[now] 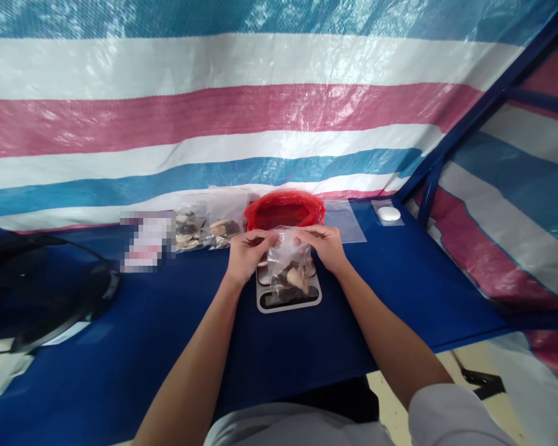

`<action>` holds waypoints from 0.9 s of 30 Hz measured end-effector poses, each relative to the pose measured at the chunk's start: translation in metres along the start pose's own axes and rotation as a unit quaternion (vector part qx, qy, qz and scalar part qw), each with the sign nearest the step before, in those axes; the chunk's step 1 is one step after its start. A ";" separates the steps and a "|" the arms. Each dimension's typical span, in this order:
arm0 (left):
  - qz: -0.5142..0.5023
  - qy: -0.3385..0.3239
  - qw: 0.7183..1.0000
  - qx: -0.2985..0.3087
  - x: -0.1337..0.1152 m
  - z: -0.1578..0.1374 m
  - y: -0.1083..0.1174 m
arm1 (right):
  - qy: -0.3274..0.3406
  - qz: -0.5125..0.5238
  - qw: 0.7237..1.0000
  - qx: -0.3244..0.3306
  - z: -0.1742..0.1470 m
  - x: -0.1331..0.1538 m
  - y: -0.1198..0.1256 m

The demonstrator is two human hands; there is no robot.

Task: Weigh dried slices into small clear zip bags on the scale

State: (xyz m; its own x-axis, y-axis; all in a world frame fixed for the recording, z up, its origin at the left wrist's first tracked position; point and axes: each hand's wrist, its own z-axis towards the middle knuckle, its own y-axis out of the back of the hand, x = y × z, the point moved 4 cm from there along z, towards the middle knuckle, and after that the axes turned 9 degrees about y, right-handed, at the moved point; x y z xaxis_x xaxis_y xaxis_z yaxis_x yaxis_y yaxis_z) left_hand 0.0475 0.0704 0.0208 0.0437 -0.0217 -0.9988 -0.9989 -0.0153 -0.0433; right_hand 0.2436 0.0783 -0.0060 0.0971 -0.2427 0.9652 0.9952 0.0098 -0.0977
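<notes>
A clear plastic bag [289,272] with brown and pale dried slices in its lower part hangs between my hands. My left hand [250,253] pinches its top edge on the left, and my right hand [323,246] pinches the same edge on the right. Below the bag lies a white kitchen scale [314,302] with a dark display strip, partly covered by it; I cannot tell whether they touch. Just behind my hands stands an open red plastic bag [286,201], its dark contents hard to make out.
Two filled clear bags, one [188,232] beside the other [224,230], lie left of the red bag. A flat clear bag [346,220] and a small white case [389,214] are to the right. A black object [41,285] fills the left side. Striped sheeting [214,118] hangs behind the blue table [177,334].
</notes>
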 end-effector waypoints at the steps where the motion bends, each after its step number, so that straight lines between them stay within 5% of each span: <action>1: 0.004 0.002 1.000 -0.001 0.000 0.000 0.000 | 0.008 0.000 1.000 -0.002 0.000 0.001 0.000; 27: 0.037 0.001 0.999 -0.007 0.001 0.002 0.003 | 0.005 -0.013 1.000 0.001 0.001 0.003 0.002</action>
State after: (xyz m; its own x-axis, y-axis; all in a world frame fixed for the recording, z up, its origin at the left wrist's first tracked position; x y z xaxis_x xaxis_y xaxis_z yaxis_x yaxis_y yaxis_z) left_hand 0.0446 0.0722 0.0196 -0.0298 -0.0259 -0.9992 -0.9991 -0.0279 0.0305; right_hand 0.2455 0.0781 -0.0030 0.0711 -0.2533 0.9648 0.9974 0.0056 -0.0720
